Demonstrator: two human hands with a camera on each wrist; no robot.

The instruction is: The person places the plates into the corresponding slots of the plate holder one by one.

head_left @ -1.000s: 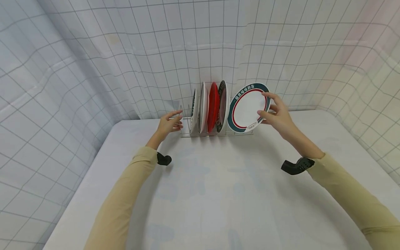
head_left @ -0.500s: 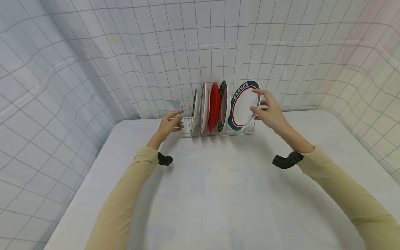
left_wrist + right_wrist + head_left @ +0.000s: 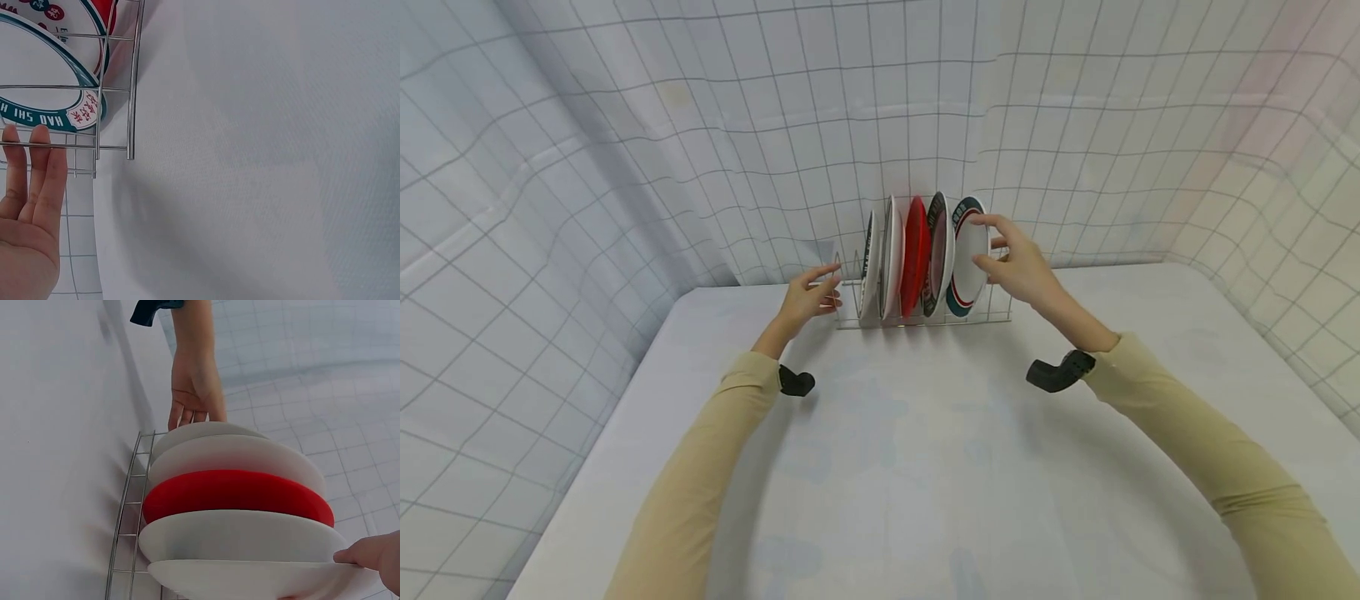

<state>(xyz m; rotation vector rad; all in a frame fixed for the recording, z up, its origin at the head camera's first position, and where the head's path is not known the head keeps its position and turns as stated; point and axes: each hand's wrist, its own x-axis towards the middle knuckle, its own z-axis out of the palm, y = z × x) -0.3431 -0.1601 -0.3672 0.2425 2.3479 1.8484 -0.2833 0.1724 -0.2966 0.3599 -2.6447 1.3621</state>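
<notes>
In the head view, my right hand pinches the right rim of a white plate with a dark green and red border. The plate stands nearly upright at the right of the row in the wire dish rack. The right wrist view shows a fingertip on the rim of this white plate, close against the neighbouring plate. At the rack's left end, my left hand reaches out with its fingertips at the end wires. Its fingers look straight in the left wrist view; the thumb is hidden there.
Left of the held plate stand a dark-patterned plate, a red plate and white plates, all on edge. The rack stands on a white table, near a grid-patterned cloth hanging behind.
My right hand has moved left with the green-bordered plate, turning it from facing forward to nearly edge-on beside the other plates. The left hand has stayed at the rack's end.
</notes>
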